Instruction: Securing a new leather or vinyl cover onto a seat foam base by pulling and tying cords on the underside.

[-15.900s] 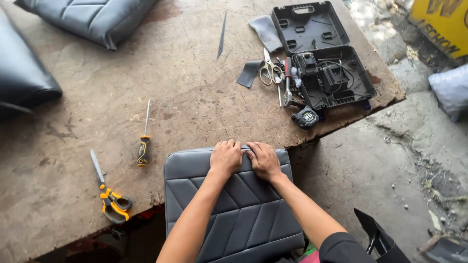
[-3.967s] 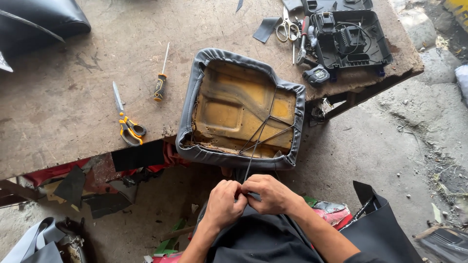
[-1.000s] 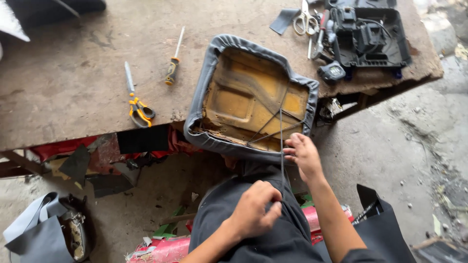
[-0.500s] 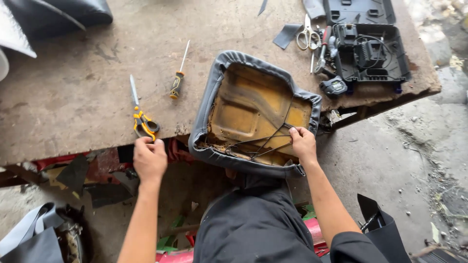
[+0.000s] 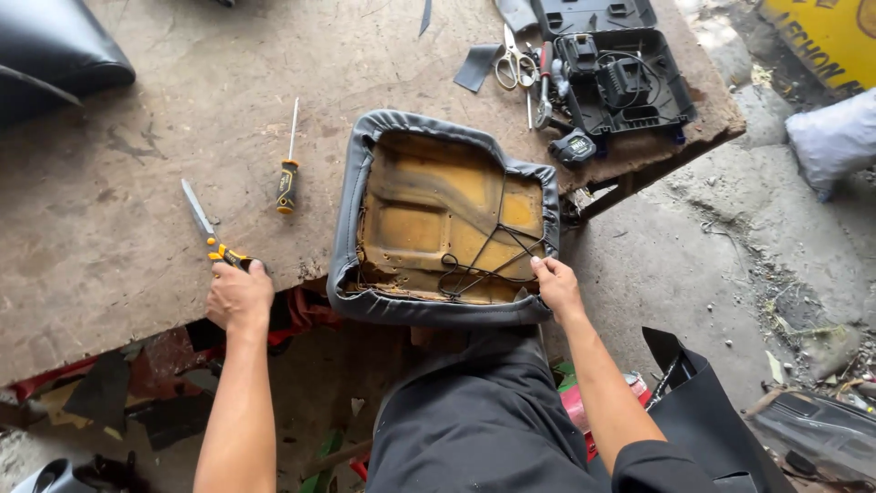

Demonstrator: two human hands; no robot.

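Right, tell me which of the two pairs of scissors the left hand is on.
The yellow-and-black handled scissors at the table's near edge; the left hand covers their handles. The silver pair lies far off beside the open tool case.

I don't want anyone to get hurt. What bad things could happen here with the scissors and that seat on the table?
The left hand grips the yellow-handled scissors right at the table edge; the bare blade could nick fingers or slip off.

The upturned seat hangs partly over the edge, steadied only by the right hand at its corner, so it might tip down onto the lap.

The cords laced across its underside could snag fingers or loosen if let go.
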